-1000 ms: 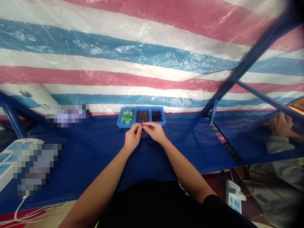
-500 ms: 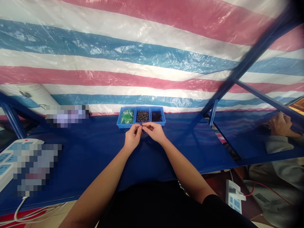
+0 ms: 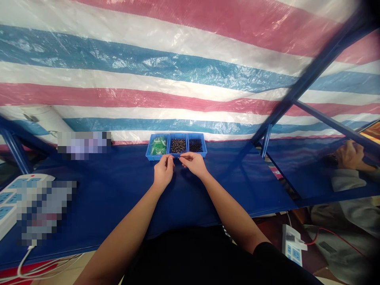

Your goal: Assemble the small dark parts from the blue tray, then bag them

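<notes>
Three small blue bins stand side by side at the back of the blue tabletop (image 3: 124,186). Green pieces in clear wrapping (image 3: 158,145) fill the left bin, small brass-and-dark metal parts (image 3: 178,145) the middle one, and small black parts (image 3: 195,145) the right one. Just in front of the bins, my left hand (image 3: 164,168) is closed in a pinch; what it holds is too small to make out. My right hand (image 3: 193,163) pinches too, a short gap to the right, with a tiny piece at its fingertips that I cannot name.
On the left lie a white power strip (image 3: 28,186), a blurred-out object (image 3: 50,209) with a white cable, and another blurred-out item (image 3: 86,144). A co-worker's hands (image 3: 350,155) rest over the table at right, beyond a blue metal frame (image 3: 285,107). Striped sheeting (image 3: 166,95) hangs behind.
My hands, which met at the fingertips, have parted slightly. The left moved a little to the left, the right barely to the right. Both stay pinched.
</notes>
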{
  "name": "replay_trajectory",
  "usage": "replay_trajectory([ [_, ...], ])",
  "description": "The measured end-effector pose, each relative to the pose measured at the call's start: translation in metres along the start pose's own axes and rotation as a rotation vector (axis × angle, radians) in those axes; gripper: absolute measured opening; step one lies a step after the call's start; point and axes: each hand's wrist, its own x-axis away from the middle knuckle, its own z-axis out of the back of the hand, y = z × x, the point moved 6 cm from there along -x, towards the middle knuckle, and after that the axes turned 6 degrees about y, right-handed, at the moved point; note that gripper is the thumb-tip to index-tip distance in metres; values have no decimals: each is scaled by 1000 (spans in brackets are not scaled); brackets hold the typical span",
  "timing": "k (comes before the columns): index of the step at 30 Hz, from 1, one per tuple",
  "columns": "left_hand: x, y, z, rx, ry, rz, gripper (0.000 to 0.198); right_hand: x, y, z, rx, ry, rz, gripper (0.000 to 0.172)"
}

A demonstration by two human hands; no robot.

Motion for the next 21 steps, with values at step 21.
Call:
replay_trajectory([
  [21, -3, 4, 17, -18, 176, 40, 27, 17, -1, -38, 758, -260, 456, 33],
])
